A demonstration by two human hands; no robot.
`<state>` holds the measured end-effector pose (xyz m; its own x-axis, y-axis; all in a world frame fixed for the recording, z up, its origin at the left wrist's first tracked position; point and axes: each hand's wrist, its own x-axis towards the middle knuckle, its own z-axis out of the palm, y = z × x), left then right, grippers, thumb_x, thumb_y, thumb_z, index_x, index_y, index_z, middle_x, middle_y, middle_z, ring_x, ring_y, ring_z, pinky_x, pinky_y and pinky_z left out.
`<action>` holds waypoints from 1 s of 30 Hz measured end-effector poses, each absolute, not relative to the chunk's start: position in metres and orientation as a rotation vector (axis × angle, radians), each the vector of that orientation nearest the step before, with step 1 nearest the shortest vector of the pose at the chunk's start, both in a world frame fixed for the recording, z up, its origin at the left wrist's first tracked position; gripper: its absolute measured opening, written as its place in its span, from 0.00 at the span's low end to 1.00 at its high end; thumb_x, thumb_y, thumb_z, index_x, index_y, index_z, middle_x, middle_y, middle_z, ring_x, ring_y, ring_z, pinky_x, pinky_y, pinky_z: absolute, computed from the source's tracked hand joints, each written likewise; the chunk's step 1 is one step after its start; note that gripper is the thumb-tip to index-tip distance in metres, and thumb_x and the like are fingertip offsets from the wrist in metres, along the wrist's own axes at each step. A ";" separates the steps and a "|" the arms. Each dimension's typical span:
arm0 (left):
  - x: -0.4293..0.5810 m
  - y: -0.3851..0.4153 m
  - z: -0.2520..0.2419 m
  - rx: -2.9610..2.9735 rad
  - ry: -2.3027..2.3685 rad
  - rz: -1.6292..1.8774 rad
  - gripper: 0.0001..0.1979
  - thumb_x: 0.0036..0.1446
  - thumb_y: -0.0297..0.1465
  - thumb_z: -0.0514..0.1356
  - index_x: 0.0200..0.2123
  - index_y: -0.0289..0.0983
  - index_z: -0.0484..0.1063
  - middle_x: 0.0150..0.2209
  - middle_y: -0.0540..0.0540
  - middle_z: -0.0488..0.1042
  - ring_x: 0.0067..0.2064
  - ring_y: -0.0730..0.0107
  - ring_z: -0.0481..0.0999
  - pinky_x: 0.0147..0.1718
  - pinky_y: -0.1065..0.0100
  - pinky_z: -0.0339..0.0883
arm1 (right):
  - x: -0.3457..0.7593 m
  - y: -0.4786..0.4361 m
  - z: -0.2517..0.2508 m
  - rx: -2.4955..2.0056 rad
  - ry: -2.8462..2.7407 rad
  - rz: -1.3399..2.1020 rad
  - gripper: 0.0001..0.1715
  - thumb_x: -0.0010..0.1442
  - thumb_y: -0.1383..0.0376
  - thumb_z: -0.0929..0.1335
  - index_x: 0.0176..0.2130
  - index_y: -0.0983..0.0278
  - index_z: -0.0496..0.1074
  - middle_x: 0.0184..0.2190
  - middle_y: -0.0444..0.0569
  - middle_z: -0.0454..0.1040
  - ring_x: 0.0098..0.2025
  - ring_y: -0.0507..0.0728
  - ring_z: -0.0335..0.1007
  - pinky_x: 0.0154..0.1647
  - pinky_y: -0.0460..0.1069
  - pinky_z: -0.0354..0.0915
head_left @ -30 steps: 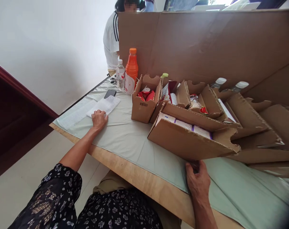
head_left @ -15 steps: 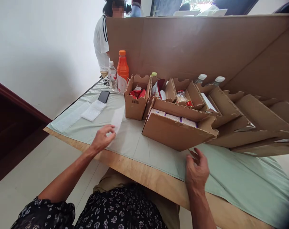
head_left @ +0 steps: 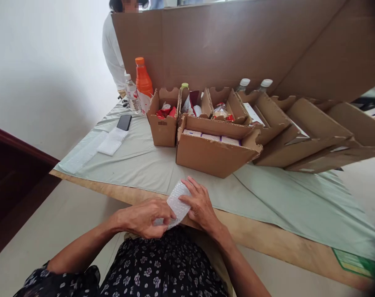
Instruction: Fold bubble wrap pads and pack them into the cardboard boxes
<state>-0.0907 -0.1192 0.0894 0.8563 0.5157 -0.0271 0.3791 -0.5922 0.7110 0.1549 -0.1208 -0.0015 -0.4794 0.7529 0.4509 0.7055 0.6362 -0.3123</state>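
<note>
A strip of bubble wrap (head_left: 179, 203) is held between both hands at the front edge of the table. My left hand (head_left: 148, 216) has its fingers closed on the lower end. My right hand (head_left: 201, 202) grips the upper end between thumb and fingers. Farther left on the cloth lies a folded piece of bubble wrap (head_left: 112, 141), with a flatter strip (head_left: 85, 152) beside it. Just beyond my hands stands a cardboard box (head_left: 212, 156) with several white-and-purple packs (head_left: 210, 137) in it.
A black phone (head_left: 124, 122) touches the folded wrap. Behind it stand a clear water bottle (head_left: 132, 95) and an orange bottle (head_left: 143, 80). Several open cardboard bins, one with red packets (head_left: 166, 111), line the back before a tall cardboard panel (head_left: 212, 45). A person (head_left: 113, 49) is behind the panel.
My left hand has brought the bubble wrap strip right and toward me. My right hand has left the cardboard box's side and taken hold of the strip. The view has shifted slightly.
</note>
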 end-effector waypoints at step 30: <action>-0.032 -0.075 -0.009 2.615 1.221 0.412 0.23 0.64 0.28 0.56 0.63 0.36 0.69 0.67 0.35 0.69 0.70 0.46 0.65 0.67 0.44 0.61 | 0.158 -0.121 -0.001 -1.611 -2.165 0.225 0.24 0.67 0.66 0.66 0.61 0.61 0.73 0.65 0.57 0.70 0.66 0.67 0.65 0.62 0.63 0.65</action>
<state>-0.0318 -0.0750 -0.0094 0.6143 0.7733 0.1566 0.7100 -0.6284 0.3179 0.1578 -0.1213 -0.0013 -0.2325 0.9423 0.2410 0.8725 0.3116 -0.3765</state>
